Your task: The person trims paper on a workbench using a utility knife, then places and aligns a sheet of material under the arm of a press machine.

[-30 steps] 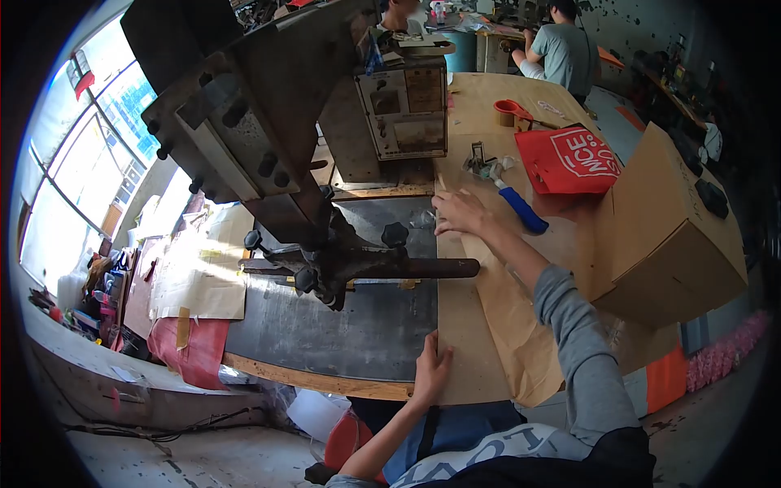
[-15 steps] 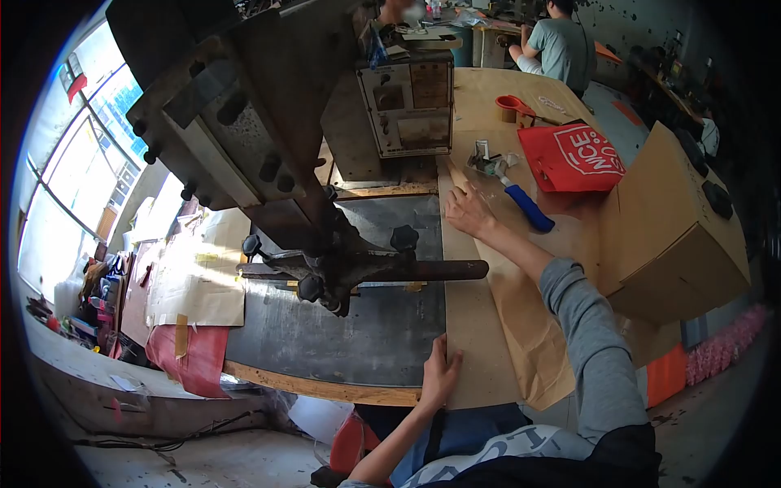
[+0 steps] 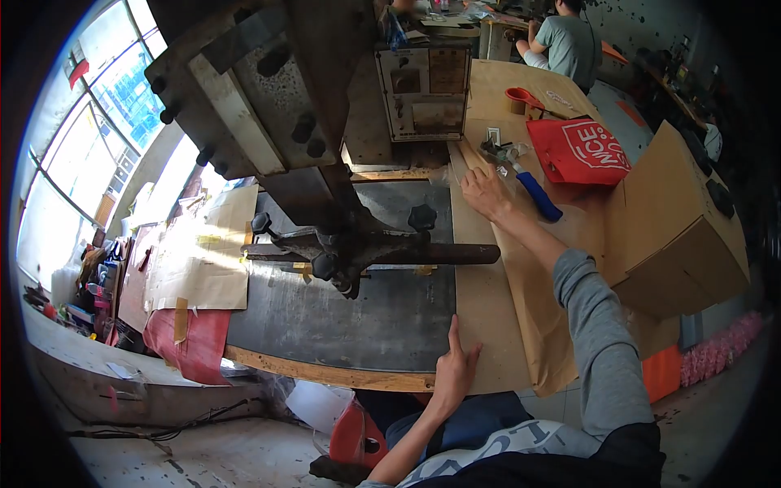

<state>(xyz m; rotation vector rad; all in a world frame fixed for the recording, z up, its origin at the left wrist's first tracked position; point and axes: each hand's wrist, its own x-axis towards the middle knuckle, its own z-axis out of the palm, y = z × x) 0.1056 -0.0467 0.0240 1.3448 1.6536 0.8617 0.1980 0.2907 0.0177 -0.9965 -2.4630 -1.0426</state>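
Well, the brown board [image 3: 482, 293] lies flat along the left edge of the table [image 3: 493, 81], right beside the big black plate [image 3: 350, 325]. Both hands are on it.

The left hand [image 3: 457, 370] is near the board's bottom left corner. Its pointing finger sticks out straight along the edge and its thumb is spread away, so the hand is open, with nothing in it that shows. The right hand [image 3: 488, 193] is higher up, near the far end of the board. Its fingers are bent down, and I can't tell if they grip anything. A grey sleeve [image 3: 598, 342] covers that arm.

A sheet of wrinkled brown paper [image 3: 543, 342] lies along the board's right side, and it hangs down at the table's near edge. The dark metal bar [image 3: 455, 254] of the press [image 3: 313, 187] pokes out over the board, between the two hands.

Just past the right hand is a tool with a blue handle [image 3: 537, 198]. Next to it lies a red bag [image 3: 579, 152] with white letters. Red-handled scissors [image 3: 525, 98] are nearer the table's far edge, and a big cardboard box [image 3: 683, 220] stands by its right edge. Far back, another person [image 3: 563, 47] sits.
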